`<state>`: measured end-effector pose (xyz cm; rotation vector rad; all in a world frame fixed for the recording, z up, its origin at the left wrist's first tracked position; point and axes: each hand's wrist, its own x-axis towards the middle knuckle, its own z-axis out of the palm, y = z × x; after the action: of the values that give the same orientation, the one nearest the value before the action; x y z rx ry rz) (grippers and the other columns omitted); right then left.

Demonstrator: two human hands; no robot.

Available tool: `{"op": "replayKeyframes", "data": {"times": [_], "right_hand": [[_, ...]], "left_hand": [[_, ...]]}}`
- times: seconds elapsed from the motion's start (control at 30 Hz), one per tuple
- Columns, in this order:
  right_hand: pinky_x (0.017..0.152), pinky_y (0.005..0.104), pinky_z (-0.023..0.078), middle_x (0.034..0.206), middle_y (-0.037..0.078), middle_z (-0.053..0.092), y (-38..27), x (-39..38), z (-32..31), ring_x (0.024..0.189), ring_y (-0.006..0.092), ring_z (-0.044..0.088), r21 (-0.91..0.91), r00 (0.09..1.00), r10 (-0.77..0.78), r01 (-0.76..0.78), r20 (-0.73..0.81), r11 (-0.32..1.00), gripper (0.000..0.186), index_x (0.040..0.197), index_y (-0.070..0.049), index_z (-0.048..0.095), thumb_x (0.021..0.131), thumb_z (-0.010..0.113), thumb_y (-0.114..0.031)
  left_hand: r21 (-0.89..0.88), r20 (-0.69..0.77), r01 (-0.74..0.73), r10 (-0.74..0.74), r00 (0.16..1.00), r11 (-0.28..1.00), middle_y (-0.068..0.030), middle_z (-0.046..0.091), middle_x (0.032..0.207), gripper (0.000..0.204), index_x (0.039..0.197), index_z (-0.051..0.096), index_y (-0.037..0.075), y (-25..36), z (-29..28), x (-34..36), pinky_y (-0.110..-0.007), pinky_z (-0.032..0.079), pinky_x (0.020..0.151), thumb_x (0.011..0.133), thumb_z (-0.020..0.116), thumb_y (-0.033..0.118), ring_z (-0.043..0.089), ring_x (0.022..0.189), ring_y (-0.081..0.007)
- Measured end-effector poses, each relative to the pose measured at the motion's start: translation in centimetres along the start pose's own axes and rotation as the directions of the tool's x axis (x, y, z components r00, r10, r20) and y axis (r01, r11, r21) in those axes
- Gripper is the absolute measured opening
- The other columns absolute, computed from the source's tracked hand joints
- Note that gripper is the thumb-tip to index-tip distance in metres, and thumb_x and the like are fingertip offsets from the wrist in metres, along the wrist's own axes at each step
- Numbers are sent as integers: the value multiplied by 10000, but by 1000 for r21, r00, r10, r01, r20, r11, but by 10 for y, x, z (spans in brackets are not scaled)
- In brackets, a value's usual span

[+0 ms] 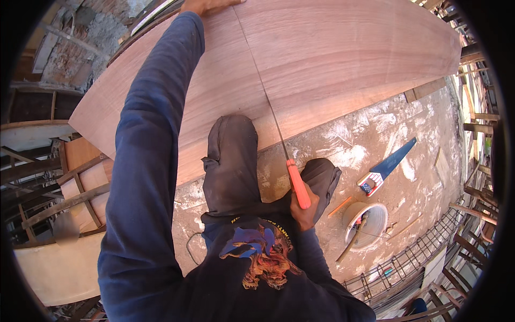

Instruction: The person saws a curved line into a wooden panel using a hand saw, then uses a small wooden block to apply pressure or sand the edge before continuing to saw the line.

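My right hand (304, 212) is wrapped round the orange-red handle of a hand saw (299, 185), close to my right knee. The blade shows edge-on as a thin dark strip running forward over a large reddish plywood sheet (332, 59). A thin dark line continues ahead of it toward the far side; I cannot tell where blade ends and line begins. With fingers stretched out, my left hand (210, 5) lies on the far part of the sheet, left of that line and partly cut off by the picture's top. My left knee (233, 139) rests on the sheet's near edge.
On the dusty floor at right lie a blue-bladed saw (394, 158) and a thin orange stick (339, 206). Beside them stands a whitish bucket (380, 225) with sticks in it. A steel-bar cage (407, 263) lies at lower right. Timber frames (59, 188) stand at left.
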<state>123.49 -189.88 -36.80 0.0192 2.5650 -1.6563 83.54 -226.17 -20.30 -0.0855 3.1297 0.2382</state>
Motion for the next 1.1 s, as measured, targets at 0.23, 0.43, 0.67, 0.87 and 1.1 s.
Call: {"op": "replayKeyframes", "data": {"times": [0.23, 0.43, 0.67, 0.87, 1.1], "right_hand": [[636, 346, 469, 747, 164, 629, 20, 55, 24, 653, 221, 590, 10, 998, -55, 56, -40, 998, 91, 910, 39, 626, 858, 601, -31], [605, 375, 439, 721, 160, 574, 54, 73, 41, 624, 280, 554, -103, 1000, -4, 1, -28, 995, 111, 830, 53, 569, 856, 562, -55], [608, 385, 410, 691, 119, 517, 49, 68, 28, 629, 218, 462, -196, 999, 17, -7, 51, 981, 210, 882, 60, 569, 898, 604, -146], [623, 384, 450, 718, 144, 580, 46, 65, 33, 643, 254, 553, -57, 996, -89, 90, 27, 994, 217, 955, 76, 602, 908, 608, -136], [594, 349, 401, 701, 68, 505, 21, 66, 31, 641, 178, 462, 29, 998, -45, 44, 32, 999, 264, 874, 60, 564, 940, 635, -185]], "left_hand": [[57, 24, 139, -140, 990, 989, -166, 714, 1124, 910, 1095, 748, 54, -3, 15, 10, -460, 519, 915, 702, 583, 857, 670, 1085, -344], [15, -132, 144, -141, 981, 989, -134, 728, 995, 867, 1006, 771, 55, 10, 19, -9, -429, 478, 923, 630, 658, 828, 662, 1055, -300], [-28, -189, 114, -117, 975, 993, -129, 731, 974, 829, 974, 779, 64, 13, 28, -3, -436, 452, 917, 623, 674, 808, 655, 1046, -311], [-24, -128, 155, -157, 979, 988, -146, 689, 1128, 855, 1094, 747, 68, 21, 17, -8, -471, 415, 993, 643, 683, 792, 607, 1149, -309], [-31, -106, 214, -216, 971, 976, -145, 643, 1220, 888, 1225, 682, 73, 31, 0, -29, -481, 374, 1053, 672, 692, 767, 567, 1207, -299]]}}
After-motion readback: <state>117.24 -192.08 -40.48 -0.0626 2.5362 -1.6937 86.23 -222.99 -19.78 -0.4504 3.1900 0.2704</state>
